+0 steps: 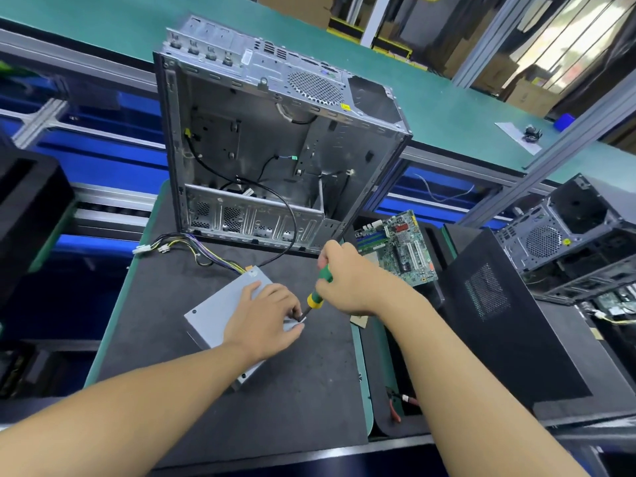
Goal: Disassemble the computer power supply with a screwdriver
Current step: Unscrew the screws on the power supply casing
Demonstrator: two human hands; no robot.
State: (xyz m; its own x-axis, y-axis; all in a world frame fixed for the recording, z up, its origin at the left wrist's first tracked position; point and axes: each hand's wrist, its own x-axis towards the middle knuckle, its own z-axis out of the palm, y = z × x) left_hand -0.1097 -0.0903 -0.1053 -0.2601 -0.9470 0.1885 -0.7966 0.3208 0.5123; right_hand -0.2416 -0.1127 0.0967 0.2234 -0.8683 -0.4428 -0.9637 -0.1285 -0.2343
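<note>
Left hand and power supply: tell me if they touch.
Touching. The head view shows the left hand pressed flat on the power supply's grey lid, covering part of it.

We are covering the power supply (220,306)'s right edge with our left hand (266,318), hiding the screwdriver (315,299) tip and any screw there.

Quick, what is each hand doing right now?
Left hand: resting on the power supply, fingers steadying the screwdriver tip.
Right hand: closed around the screwdriver.
</note>
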